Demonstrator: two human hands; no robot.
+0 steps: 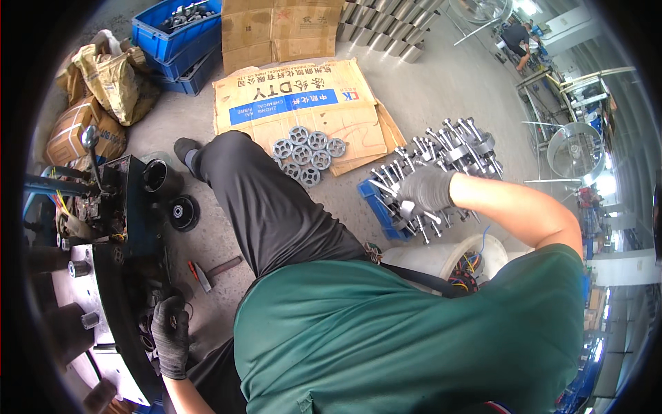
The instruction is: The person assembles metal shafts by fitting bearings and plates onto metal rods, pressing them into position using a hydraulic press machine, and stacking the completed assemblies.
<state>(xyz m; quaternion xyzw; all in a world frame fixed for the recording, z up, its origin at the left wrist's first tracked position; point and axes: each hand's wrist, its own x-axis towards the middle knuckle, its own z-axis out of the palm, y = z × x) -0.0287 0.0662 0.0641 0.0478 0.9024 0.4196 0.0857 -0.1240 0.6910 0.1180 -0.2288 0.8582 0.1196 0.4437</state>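
Note:
My right hand (426, 188), in a grey glove, reaches over a blue crate (383, 210) heaped with metal shafts (452, 146). Its fingers are closed round a metal shaft (422, 210), mostly covered by the glove. Down at the left, my gloved left hand (170, 337) is held beside a machine with a pale metal face (93, 297). Those fingers are loosely bent, the thumb stands apart, and nothing shows between them. A red-handled tool (200, 276) and a hammer-like tool (224, 266) lie on the floor near it.
Several round spoked metal parts (301, 153) rest on flattened cardboard (352, 131) ahead. Blue bins (162, 38), sacks (117, 83) and metal cylinders (386, 27) stand farther back. A white bucket (448, 261) with wires is by my right side; a black round part (184, 212) lies left.

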